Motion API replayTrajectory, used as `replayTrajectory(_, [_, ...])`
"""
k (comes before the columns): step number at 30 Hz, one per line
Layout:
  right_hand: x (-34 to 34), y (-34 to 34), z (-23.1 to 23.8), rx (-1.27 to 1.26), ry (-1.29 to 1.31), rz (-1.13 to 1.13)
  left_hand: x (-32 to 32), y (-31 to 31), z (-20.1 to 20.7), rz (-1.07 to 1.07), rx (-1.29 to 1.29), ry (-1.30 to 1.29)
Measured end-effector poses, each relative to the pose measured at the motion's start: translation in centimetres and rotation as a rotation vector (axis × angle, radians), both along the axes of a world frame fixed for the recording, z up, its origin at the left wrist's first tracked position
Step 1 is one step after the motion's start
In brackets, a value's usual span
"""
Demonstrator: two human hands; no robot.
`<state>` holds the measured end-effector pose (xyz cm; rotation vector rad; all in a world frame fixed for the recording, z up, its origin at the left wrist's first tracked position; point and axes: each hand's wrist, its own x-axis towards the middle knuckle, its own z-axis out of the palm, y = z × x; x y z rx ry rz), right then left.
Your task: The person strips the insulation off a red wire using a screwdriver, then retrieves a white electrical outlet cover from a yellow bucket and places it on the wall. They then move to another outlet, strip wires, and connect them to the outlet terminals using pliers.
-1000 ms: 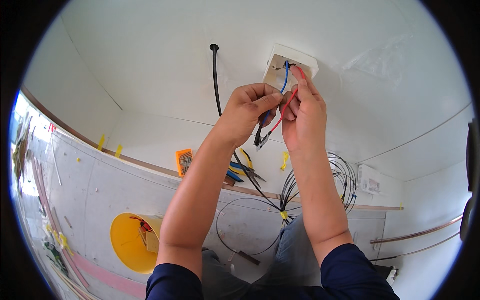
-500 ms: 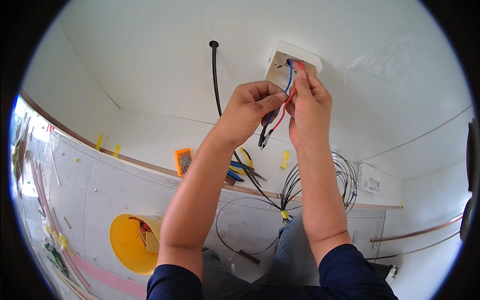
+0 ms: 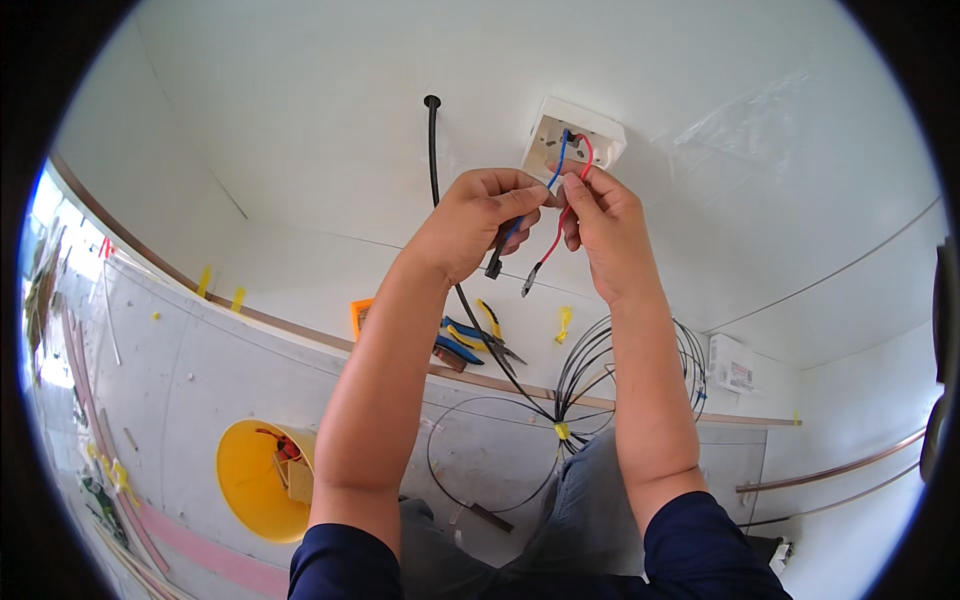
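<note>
A white open-fronted wall box (image 3: 575, 110) is fixed to the pale panel, with a blue wire (image 3: 559, 168) and a red wire (image 3: 556, 238) coming out of it. My left hand (image 3: 485, 215) is closed, pinching the blue wire between thumb and fingers. Below that grip the blue wire ends in a black sleeved tip (image 3: 494, 262). Close beside it my right hand (image 3: 606, 222) is closed on the red wire, which bends out of the box into my fingers. A metal terminal (image 3: 530, 282) hangs at the red wire's lower end.
From a hole on the left, a black cable (image 3: 433, 150) runs down behind my left hand. Below lie pliers (image 3: 480, 335), an orange box (image 3: 361, 315), a coiled black cable (image 3: 578, 375) and a white carton (image 3: 731, 363) on a ledge. A yellow bucket (image 3: 240, 480) stands lower left.
My right hand has drawn back a little from the box, baring more of the red wire at its opening. The two wire ends hang farther apart. The whole view has shifted slightly.
</note>
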<state>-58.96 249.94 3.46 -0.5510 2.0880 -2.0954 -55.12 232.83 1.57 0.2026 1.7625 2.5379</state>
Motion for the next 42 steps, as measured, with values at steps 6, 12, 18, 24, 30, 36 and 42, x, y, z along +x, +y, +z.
replayTrajectory(6, [-0.3, 0.1, 0.0, -0.013, -0.024, 0.022, 0.1, 0.4, -0.1, 0.011, 0.083, -0.053])
replayTrajectory(12, [-0.5, 1.0, 0.5, 0.175, 0.160, -0.100, -0.1, 1.2, -0.1, 0.073, 0.055, 0.007])
replayTrajectory(18, [-0.4, 1.0, 0.6, 0.140, 0.142, -0.103, 0.2, 1.2, 0.2, 0.071, 0.043, -0.020])
replayTrajectory(24, [-0.2, 1.3, 1.1, 0.088, 0.099, -0.083, 0.3, 1.2, 0.1, 0.065, 0.052, -0.039])
replayTrajectory(30, [0.0, 0.9, 1.1, 0.074, 0.183, -0.184, 0.4, 1.6, 0.0, 0.072, 0.017, -0.061])
replayTrajectory(36, [-0.7, 0.5, 0.1, 0.086, 0.243, -0.203, 0.5, 2.4, 0.1, 0.036, -0.119, -0.084])
replayTrajectory(42, [-0.2, 0.7, 0.9, 0.007, 0.095, -0.116, 0.2, 2.1, -0.4, 0.042, -0.124, -0.060])
